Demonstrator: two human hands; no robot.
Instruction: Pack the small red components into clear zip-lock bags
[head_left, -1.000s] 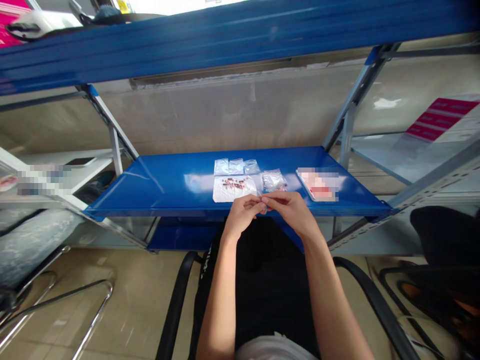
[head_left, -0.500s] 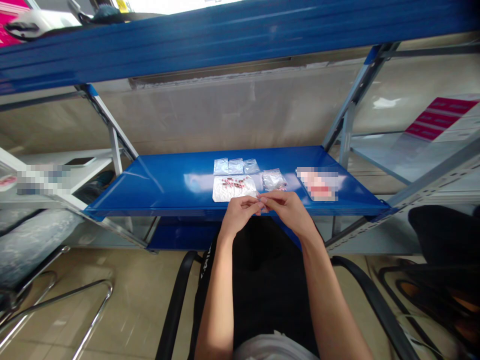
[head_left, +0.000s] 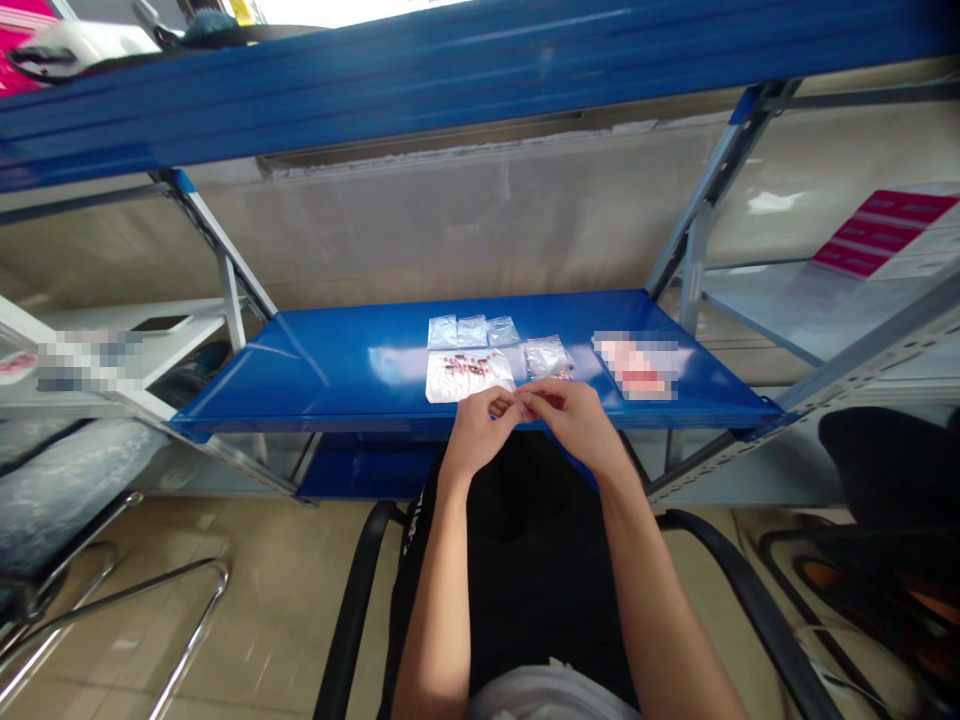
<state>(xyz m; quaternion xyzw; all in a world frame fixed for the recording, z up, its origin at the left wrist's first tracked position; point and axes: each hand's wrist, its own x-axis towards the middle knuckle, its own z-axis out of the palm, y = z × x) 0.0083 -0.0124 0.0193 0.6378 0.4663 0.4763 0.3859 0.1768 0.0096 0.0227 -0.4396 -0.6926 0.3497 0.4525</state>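
head view: left hand and right hand pinch one tiny item, maybe for control. white sheet perhaps gathers red pieces.

Bare left forearm, angled forward, bare left hand, fingers curled, thumb pressed inward, bare right forearm, slanting inward, bare right hand, thumb and fingers pinched, both hands' fingertips meeting centrally.

Dark flat device on a white shelf at left, magenta-and-white packaging at far right
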